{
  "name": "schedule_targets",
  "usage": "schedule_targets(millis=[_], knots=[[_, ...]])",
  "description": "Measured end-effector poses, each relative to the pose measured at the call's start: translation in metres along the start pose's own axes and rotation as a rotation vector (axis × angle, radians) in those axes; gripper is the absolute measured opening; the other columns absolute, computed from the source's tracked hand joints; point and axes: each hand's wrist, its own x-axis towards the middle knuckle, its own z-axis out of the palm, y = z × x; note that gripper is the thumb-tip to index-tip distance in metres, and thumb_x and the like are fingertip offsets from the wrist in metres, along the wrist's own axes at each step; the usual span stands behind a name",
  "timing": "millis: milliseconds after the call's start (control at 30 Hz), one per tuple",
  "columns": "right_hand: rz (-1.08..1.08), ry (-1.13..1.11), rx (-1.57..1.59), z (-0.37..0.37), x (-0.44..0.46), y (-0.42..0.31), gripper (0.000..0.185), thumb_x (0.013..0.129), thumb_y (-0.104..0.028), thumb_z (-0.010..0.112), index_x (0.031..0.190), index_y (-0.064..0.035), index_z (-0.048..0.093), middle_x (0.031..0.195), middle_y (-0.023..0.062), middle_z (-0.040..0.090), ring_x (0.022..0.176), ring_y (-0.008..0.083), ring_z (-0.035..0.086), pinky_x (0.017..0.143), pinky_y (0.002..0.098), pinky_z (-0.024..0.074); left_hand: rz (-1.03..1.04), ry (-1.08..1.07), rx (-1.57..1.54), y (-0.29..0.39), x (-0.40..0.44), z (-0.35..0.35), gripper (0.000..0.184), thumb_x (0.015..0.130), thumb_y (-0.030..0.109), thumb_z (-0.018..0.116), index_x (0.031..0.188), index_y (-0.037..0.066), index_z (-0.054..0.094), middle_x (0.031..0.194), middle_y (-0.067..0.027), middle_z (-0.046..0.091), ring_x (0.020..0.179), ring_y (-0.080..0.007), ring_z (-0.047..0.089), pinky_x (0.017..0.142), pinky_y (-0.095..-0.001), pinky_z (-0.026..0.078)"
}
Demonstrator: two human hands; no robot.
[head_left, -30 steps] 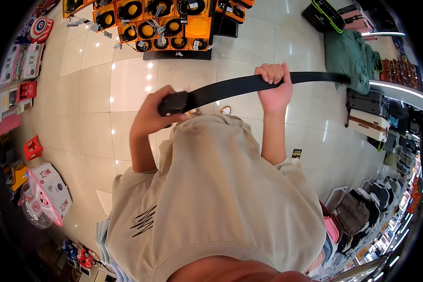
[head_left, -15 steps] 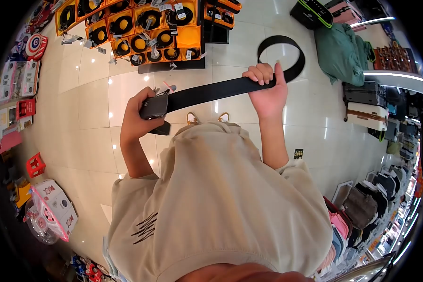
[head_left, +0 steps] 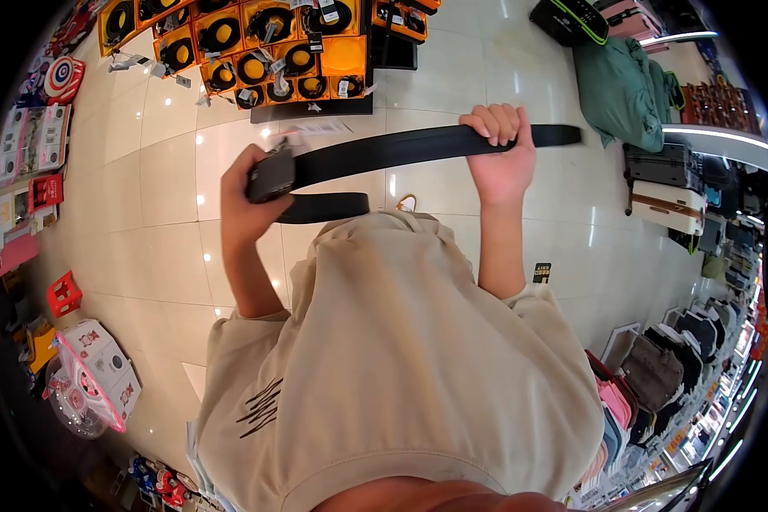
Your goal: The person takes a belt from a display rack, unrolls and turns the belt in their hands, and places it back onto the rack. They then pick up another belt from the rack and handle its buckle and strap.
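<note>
Belt (head_left: pixel 392 152) over tiles (head_left: pixel 444 77) (clothes (head_left: pixel 616 401) alongside, perhaps)

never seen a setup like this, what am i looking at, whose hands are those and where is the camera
There is no machine here: the two bare hands belong to the person wearing the camera on their head. It looks down past their beige shirt to a tiled floor. The left hand grips a black belt at its buckle; the right hand holds the strap farther along. Ahead, an orange display holds what look like coiled belts.
</note>
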Motion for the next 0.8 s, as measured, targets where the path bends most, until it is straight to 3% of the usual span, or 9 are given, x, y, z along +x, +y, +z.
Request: schedule_targets(millis=[167,300,500,600,667,800], knots=[[0.031,-0.026,-0.020,0.005,-0.010,0.016,0.041,0.102,-0.031,0.030,0.065,-0.0127,0.026,0.061,-0.0001,0.024,0.062,0.0159,0.025,0.067,0.0306,0.0278,-0.026,0.009,-0.100,-0.003,-0.006,0.017,0.037,0.058,-0.005,0.072,0.087,0.004,0.051,0.080,-0.0016,0.056,0.077,-0.0076,0.051,0.070,-0.0226,0.045],[0.134,-0.078,0.042,0.007,-0.009,0.038,0.042,0.102,-0.033,0.031,0.065,-0.0126,0.028,0.062,-0.0004,0.025,0.064,0.0162,0.026,0.068,0.0306,0.0281,0.061,-0.031,0.109,0.024,-0.010,0.061,0.036,0.059,0.000,0.074,0.088,0.004,0.053,0.072,-0.0043,0.056,0.070,-0.0079,0.050,0.068,-0.0228,0.045],[0.061,-0.054,-0.055,0.020,-0.016,0.033,0.041,0.102,-0.035,0.032,0.068,-0.0122,0.032,0.065,0.0009,0.031,0.068,0.0171,0.030,0.075,0.0330,0.0322,0.112,0.149,-0.103,0.021,-0.012,0.044,0.040,0.054,-0.008,0.073,0.085,0.004,0.051,0.074,0.0016,0.053,0.072,-0.0063,0.050,0.068,-0.0210,0.044],[-0.008,0.021,-0.147,0.023,-0.017,0.032,0.040,0.103,-0.034,0.032,0.070,-0.0117,0.034,0.064,0.0010,0.035,0.070,0.0173,0.033,0.080,0.0341,0.0356,0.089,0.012,-0.230,0.023,-0.013,0.036,0.040,0.057,-0.004,0.079,0.083,0.006,0.050,0.074,0.0032,0.053,0.071,-0.0033,0.048,0.063,-0.0190,0.041],[0.043,-0.063,-0.025,0.016,-0.015,0.025,0.039,0.103,-0.033,0.032,0.070,-0.0117,0.034,0.062,0.0003,0.034,0.068,0.0168,0.033,0.078,0.0331,0.0360,0.085,-0.119,-0.294,0.032,-0.014,0.036,0.041,0.060,-0.001,0.083,0.082,0.006,0.050,0.074,0.0037,0.052,0.069,-0.0024,0.047,0.060,-0.0185,0.039],[0.058,-0.083,0.114,0.019,-0.012,0.023,0.040,0.103,-0.032,0.035,0.069,-0.0116,0.032,0.058,-0.0006,0.029,0.065,0.0153,0.031,0.073,0.0299,0.0362,-0.130,-0.248,-0.321,0.047,-0.017,0.039,0.036,0.067,0.000,0.082,0.082,0.006,0.051,0.075,0.0042,0.052,0.070,-0.0023,0.046,0.060,-0.0200,0.037]])
